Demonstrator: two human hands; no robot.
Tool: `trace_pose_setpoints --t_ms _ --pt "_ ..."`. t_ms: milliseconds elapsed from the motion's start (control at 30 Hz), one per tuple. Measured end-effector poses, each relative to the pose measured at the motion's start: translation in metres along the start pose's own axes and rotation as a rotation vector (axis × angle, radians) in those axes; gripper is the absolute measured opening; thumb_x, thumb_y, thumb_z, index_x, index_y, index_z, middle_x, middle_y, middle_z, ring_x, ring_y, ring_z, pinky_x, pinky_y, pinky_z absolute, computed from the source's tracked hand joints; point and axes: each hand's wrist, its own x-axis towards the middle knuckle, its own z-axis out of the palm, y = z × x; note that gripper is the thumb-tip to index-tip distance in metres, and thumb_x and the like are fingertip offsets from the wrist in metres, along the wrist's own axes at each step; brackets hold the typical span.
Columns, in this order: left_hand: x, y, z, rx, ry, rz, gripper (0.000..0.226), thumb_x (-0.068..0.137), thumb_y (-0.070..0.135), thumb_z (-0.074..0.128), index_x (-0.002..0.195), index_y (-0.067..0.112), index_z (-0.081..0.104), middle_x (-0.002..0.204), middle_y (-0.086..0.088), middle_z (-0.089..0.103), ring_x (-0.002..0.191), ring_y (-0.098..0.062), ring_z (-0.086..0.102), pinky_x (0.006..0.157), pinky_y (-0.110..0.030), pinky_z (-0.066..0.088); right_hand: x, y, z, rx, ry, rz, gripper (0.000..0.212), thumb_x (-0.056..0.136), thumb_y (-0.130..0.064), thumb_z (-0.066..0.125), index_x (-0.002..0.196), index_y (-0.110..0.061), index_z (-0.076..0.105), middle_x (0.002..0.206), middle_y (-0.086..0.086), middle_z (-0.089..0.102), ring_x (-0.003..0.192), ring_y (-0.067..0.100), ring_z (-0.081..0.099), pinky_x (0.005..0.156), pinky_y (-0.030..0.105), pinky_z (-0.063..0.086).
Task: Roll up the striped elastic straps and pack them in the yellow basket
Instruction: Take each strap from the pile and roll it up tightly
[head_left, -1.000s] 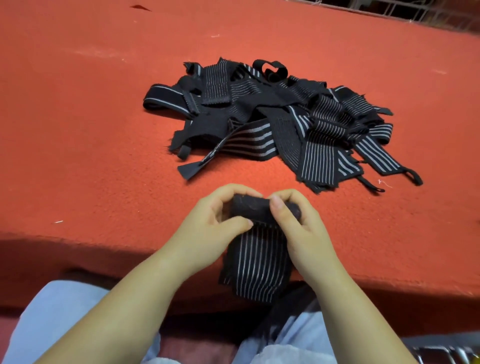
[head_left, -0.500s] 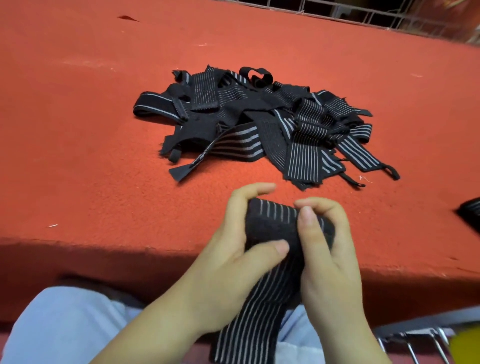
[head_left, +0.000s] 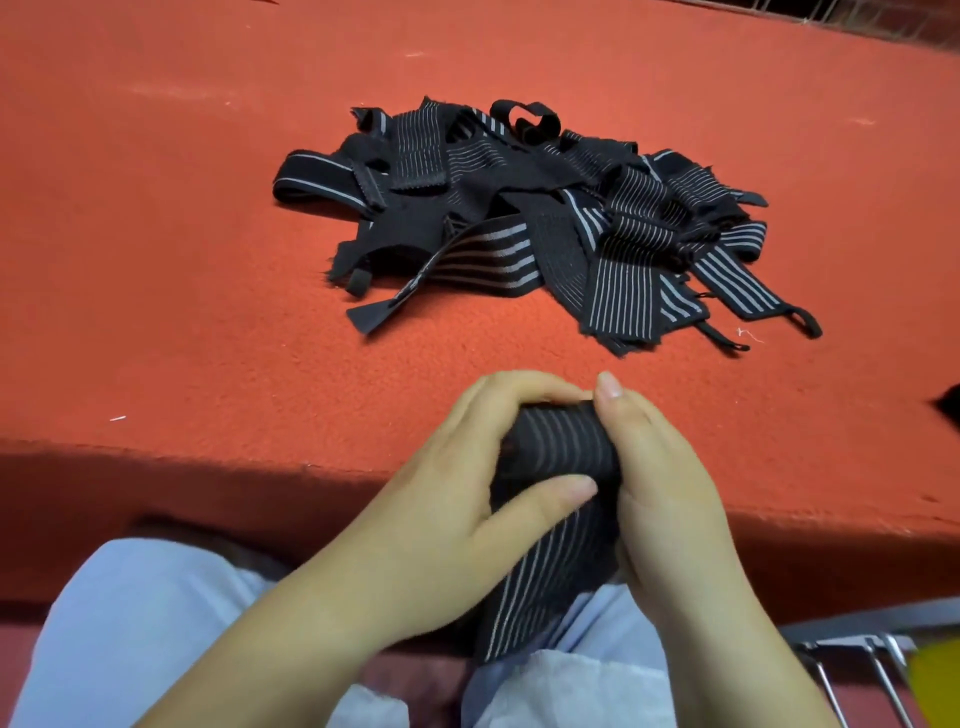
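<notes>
Hands meet at the near edge of the red worktop (head_left: 156, 312), both closed around one striped strap (head_left: 561, 447) that is partly rolled. The left hand (head_left: 457, 499) curls its fingers over the far side of the roll, and its thumb presses across the front of it. The right hand (head_left: 660, 499) wraps the roll's other end, with a fingertip showing above the top of the bundle. Between the two grips the rolled part shows as a dark, tight cylinder with faint pale stripes. The loose tail of the strap (head_left: 535, 587) hangs down from the roll, over the worktop's edge and toward the person's lap, its stripes brighter there.

Farther back on the worktop, well apart from the hands, lies a tangled pile of straps (head_left: 530, 218), black with white or grey stripes, some flat, some folded over each other, a few ending in small loops. Pale blue trouser legs (head_left: 135, 629) fill the lower left. At the bottom right corner a bit of yellow (head_left: 935, 686) shows beside some thin metal bars (head_left: 878, 670); whether it is the basket cannot be told. A dark scrap (head_left: 950, 405) sits at the right edge of the worktop.
</notes>
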Motion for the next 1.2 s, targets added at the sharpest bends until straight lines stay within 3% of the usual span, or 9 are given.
trace_pose_setpoints --t_ms 67,167,333,433,567,667,900,1067,1200 --pt "-0.001 -0.001 0.001 -0.356 0.006 -0.242 0.041 0.07 0.059 0.059 0.107 0.044 0.05 0.097 0.019 0.062 0.088 0.003 0.059 0.084 -0.019 0.045 -0.003 0.0 0.003 -0.104 0.061 -0.202 0.007 0.088 -0.019 0.058 0.089 -0.013 0.055 0.075 -0.009 0.06 0.06 -0.011 0.056 0.058 0.002 0.041" --pt "0.005 -0.006 -0.001 -0.48 0.172 -0.426 0.044 0.068 0.067 0.062 0.087 0.027 0.062 0.075 0.012 0.068 0.073 -0.002 0.062 0.076 -0.027 0.046 -0.006 0.013 -0.003 -0.403 0.047 -0.413 0.02 0.08 -0.031 0.058 0.099 -0.027 0.053 0.089 -0.02 0.058 0.076 -0.008 0.056 0.07 0.004 0.04" --pt "0.003 -0.006 -0.005 -0.013 0.162 -0.037 0.023 0.071 0.046 0.067 0.088 0.033 0.058 0.084 0.013 0.062 0.076 0.003 0.057 0.072 -0.009 0.041 0.01 0.013 -0.01 -0.102 -0.014 0.161 0.025 0.076 -0.044 0.06 0.069 -0.022 0.07 0.069 -0.006 0.067 0.072 0.013 0.062 0.074 0.034 0.046" --pt "0.002 -0.01 -0.011 0.214 0.157 0.128 0.028 0.073 0.046 0.067 0.097 0.034 0.058 0.09 0.012 0.059 0.087 -0.001 0.056 0.079 -0.01 0.039 0.01 0.016 -0.006 0.122 -0.037 0.438 0.047 0.067 -0.049 0.068 0.089 -0.009 0.074 0.094 0.019 0.072 0.094 0.031 0.067 0.094 0.048 0.048" --pt "0.002 -0.007 -0.011 -0.089 0.165 -0.149 0.033 0.075 0.058 0.051 0.092 0.03 0.057 0.084 0.011 0.06 0.079 0.003 0.055 0.075 -0.016 0.043 0.002 0.02 0.0 -0.238 0.043 -0.246 0.028 0.079 -0.045 0.051 0.088 -0.02 0.06 0.087 -0.015 0.064 0.079 -0.004 0.057 0.077 0.013 0.044" --pt "0.003 -0.01 -0.005 -0.444 0.186 -0.471 0.045 0.07 0.069 0.057 0.084 0.026 0.063 0.075 0.006 0.064 0.074 -0.006 0.058 0.078 -0.029 0.047 -0.003 0.018 0.001 -0.423 0.038 -0.439 0.02 0.08 -0.034 0.052 0.099 -0.027 0.052 0.089 -0.026 0.057 0.075 -0.01 0.053 0.069 0.003 0.039" --pt "-0.009 -0.006 -0.001 0.007 0.096 -0.125 0.029 0.074 0.049 0.059 0.1 0.046 0.047 0.097 0.024 0.056 0.088 0.005 0.056 0.076 -0.009 0.04 0.01 0.01 -0.006 0.027 0.005 0.349 0.022 0.074 -0.035 0.062 0.079 -0.015 0.07 0.08 0.011 0.065 0.082 0.029 0.06 0.081 0.046 0.047" --pt "-0.007 -0.008 -0.005 -0.215 0.096 -0.205 0.033 0.075 0.052 0.056 0.106 0.044 0.046 0.092 0.028 0.058 0.081 0.006 0.056 0.074 -0.007 0.04 0.003 0.02 0.007 -0.026 0.045 0.229 0.065 0.059 -0.065 0.058 0.095 -0.012 0.067 0.097 0.019 0.07 0.097 0.038 0.065 0.093 0.059 0.047" --pt "-0.009 -0.006 -0.004 -0.065 0.14 -0.153 0.03 0.075 0.054 0.055 0.101 0.041 0.047 0.093 0.022 0.058 0.082 0.005 0.057 0.074 -0.013 0.041 0.005 0.02 0.006 0.012 0.019 0.267 0.063 0.064 -0.071 0.056 0.091 -0.016 0.071 0.094 0.014 0.072 0.094 0.032 0.068 0.091 0.054 0.05"
